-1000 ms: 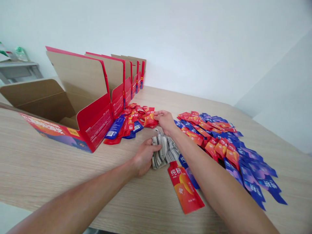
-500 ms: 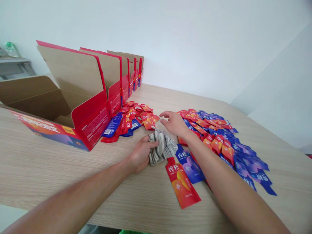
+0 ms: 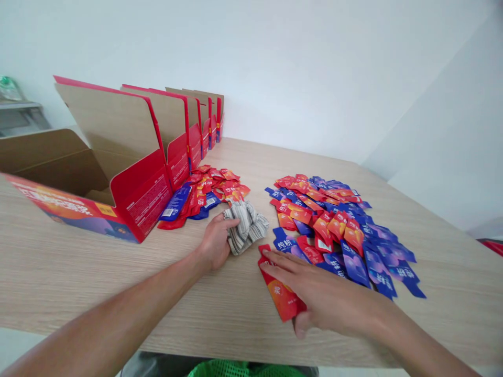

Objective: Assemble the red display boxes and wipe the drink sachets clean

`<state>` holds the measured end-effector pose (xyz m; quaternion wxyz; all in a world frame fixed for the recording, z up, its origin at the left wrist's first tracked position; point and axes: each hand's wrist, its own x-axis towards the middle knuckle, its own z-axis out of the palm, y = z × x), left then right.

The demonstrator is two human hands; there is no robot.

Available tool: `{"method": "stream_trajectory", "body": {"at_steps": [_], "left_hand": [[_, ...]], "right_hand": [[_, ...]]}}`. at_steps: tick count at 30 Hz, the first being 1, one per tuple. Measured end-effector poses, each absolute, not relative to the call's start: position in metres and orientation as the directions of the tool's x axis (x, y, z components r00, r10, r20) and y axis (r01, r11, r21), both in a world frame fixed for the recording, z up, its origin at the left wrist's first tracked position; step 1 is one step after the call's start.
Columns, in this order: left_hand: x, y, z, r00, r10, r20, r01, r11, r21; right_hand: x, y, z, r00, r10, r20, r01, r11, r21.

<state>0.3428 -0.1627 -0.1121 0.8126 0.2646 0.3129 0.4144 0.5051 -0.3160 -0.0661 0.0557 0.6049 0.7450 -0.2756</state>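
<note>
My left hand [image 3: 216, 242] is closed around a grey-and-white striped cloth [image 3: 247, 226], held low over the table. My right hand [image 3: 301, 283] reaches across a red and orange pouch [image 3: 280, 294] lying flat by itself near the front. Its fingers are stretched over the upper part of the pouch and the thumb is by the lower right corner; the pouch is partly covered. Just behind that hand lies a blue pouch [image 3: 286, 242] at the near edge of a large pile of red and blue pouches [image 3: 322, 225].
Open cardboard boxes [image 3: 143, 193], red outside and brown inside, stand in a row along the left. Beside them rests a smaller heap of pouches [image 3: 208, 188]. The wooden table [image 3: 188, 314] ends near me, with a green mesh thing [image 3: 231, 368] below the edge.
My right hand has come back from between the two piles, down onto the single red pouch. My left hand keeps hold of the striped cloth. The view has shifted slightly.
</note>
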Motion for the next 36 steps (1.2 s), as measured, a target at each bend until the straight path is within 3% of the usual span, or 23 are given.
{"method": "stream_trajectory", "body": {"at_steps": [5, 10, 13, 16, 20, 24, 26, 31, 36], "left_hand": [[0.342, -0.164, -0.111, 0.467, 0.837, -0.286, -0.514, 0.520, 0.682], [0.341, -0.162, -0.109, 0.427, 0.853, -0.301, -0.535, 0.507, 0.676], [0.340, -0.160, -0.110, 0.437, 0.854, -0.283, -0.553, 0.503, 0.664], [0.340, -0.159, -0.111, 0.449, 0.848, -0.281, -0.574, 0.515, 0.637], [0.341, -0.159, -0.109, 0.469, 0.826, -0.313, -0.579, 0.555, 0.597], [0.340, -0.162, -0.106, 0.525, 0.811, -0.257, -0.585, 0.564, 0.583], [0.338, -0.162, -0.106, 0.561, 0.801, -0.208, -0.590, 0.563, 0.579], [0.336, -0.162, -0.112, 0.569, 0.796, -0.208, -0.580, 0.568, 0.584], [0.337, -0.163, -0.115, 0.589, 0.774, -0.234, -0.564, 0.600, 0.567]], "right_hand": [[0.489, -0.316, -0.063, -0.253, 0.898, -0.360, 0.949, 0.158, -0.273], [0.483, -0.311, -0.062, -0.267, 0.947, -0.178, 0.957, 0.238, -0.168], [0.496, -0.308, -0.057, -0.227, 0.969, -0.094, 0.958, 0.205, -0.199], [0.511, -0.305, -0.045, -0.186, 0.980, 0.076, 0.946, 0.200, -0.255], [0.514, -0.289, -0.035, -0.121, 0.933, 0.339, 0.923, 0.231, -0.307], [0.499, -0.252, -0.060, -0.063, 0.865, 0.498, 0.892, 0.272, -0.361], [0.489, -0.235, -0.084, -0.084, 0.873, 0.481, 0.879, 0.292, -0.376], [0.467, -0.217, -0.133, -0.172, 0.944, 0.283, 0.857, 0.285, -0.429], [0.456, -0.223, -0.143, -0.104, 0.959, 0.262, 0.852, 0.222, -0.474]]}}
